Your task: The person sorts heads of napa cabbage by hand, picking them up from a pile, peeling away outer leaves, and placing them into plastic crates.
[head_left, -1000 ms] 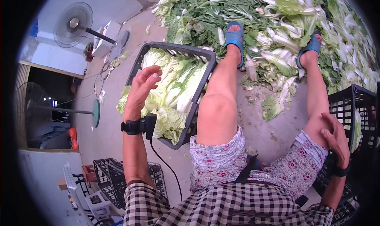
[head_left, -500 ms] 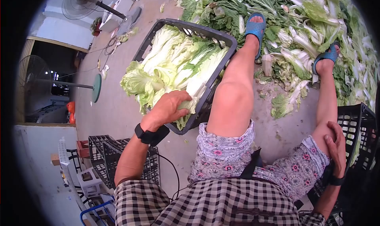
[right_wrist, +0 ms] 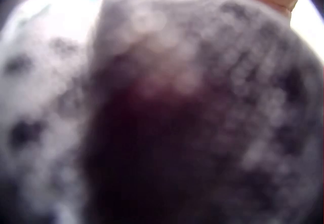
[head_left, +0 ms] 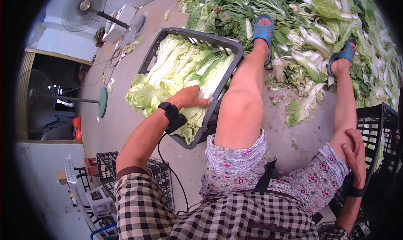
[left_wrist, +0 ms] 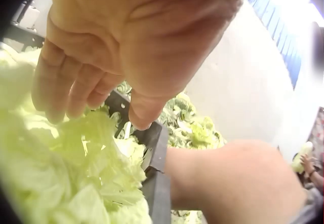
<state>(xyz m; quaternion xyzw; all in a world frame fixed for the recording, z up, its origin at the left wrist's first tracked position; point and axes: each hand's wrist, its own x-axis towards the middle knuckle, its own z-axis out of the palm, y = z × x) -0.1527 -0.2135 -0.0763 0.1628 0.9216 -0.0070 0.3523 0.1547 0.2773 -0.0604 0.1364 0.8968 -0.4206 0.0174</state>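
A dark plastic crate packed with napa cabbages stands beside the person's left leg. Over the near part of these cabbages is my left hand, palm down, its thumb by the crate's right rim. The left wrist view shows that hand with fingers extended down at pale leaves, gripping nothing. My right hand rests on the person's right knee. Blurred patterned shorts cloth fills most of the right wrist view, and the right fingers are hidden there.
A large heap of cabbage leaves covers the floor ahead, around the sandalled feet. Another black crate stands by the right leg. Stacked crates, a grey stool and standing fans are at the left.
My left hand came down from above the crate onto the cabbages, then shifted farther along them as its fingers straightened. The right hand stays on the knee. The head view has shifted slightly.
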